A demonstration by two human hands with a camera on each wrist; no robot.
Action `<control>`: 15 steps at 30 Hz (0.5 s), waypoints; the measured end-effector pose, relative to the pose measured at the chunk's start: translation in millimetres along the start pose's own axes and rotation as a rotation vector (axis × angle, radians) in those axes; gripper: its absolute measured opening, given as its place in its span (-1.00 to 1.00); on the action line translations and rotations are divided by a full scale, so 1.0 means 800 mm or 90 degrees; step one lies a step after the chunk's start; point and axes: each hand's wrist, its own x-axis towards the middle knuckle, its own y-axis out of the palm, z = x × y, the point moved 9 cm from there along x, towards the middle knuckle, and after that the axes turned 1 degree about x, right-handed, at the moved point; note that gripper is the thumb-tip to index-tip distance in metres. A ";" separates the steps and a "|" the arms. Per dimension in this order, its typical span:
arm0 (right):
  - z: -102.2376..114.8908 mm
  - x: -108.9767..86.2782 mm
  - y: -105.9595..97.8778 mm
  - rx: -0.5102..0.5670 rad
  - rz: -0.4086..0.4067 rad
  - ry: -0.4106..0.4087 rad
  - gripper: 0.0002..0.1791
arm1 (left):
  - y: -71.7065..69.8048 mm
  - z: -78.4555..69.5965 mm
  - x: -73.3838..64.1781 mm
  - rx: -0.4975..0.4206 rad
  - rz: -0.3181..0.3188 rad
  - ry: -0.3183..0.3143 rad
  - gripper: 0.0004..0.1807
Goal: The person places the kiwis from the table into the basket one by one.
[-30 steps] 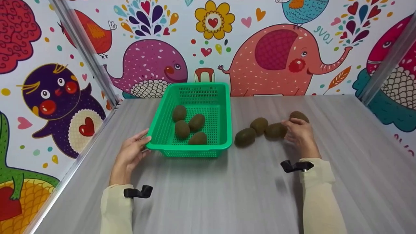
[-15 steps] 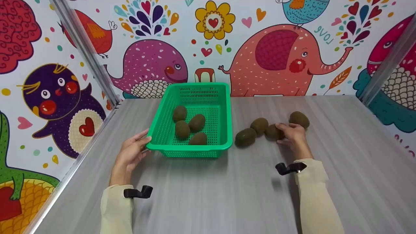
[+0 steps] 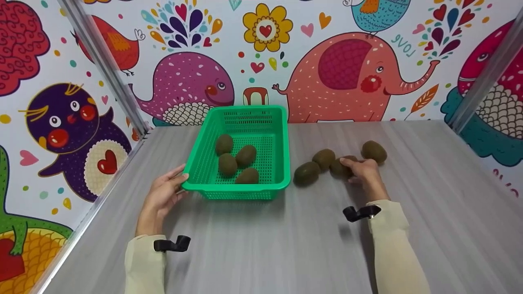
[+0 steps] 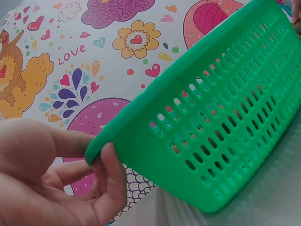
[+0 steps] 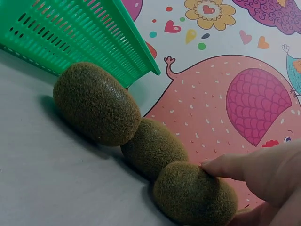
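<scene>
Having moved nearer the green basket, the right hand is pinching a kiwi to the basket's right between thumb and fingers; the left hand is gripping the basket's near-left corner.

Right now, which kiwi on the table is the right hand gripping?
The third kiwi from the left on the table, in the head view: the right hand pinches it. The other three kiwis there lie ungripped.
</scene>
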 end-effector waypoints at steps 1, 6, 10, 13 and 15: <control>0.001 0.000 0.000 -0.003 0.001 -0.002 -0.07 | 0.000 0.000 0.000 0.000 0.000 -0.001 -0.38; 0.006 0.001 0.005 0.040 0.011 -0.019 -0.11 | 0.000 0.001 0.000 0.002 0.002 -0.001 -0.37; 0.011 0.001 0.009 0.091 0.028 -0.037 -0.16 | -0.001 0.000 -0.001 0.013 -0.002 0.000 -0.37; 0.012 0.001 0.010 0.111 0.039 -0.045 -0.18 | 0.000 0.000 -0.002 0.020 -0.001 0.000 -0.36; 0.012 0.001 0.009 0.122 0.041 -0.044 -0.18 | 0.000 -0.001 -0.002 0.019 -0.002 0.000 -0.36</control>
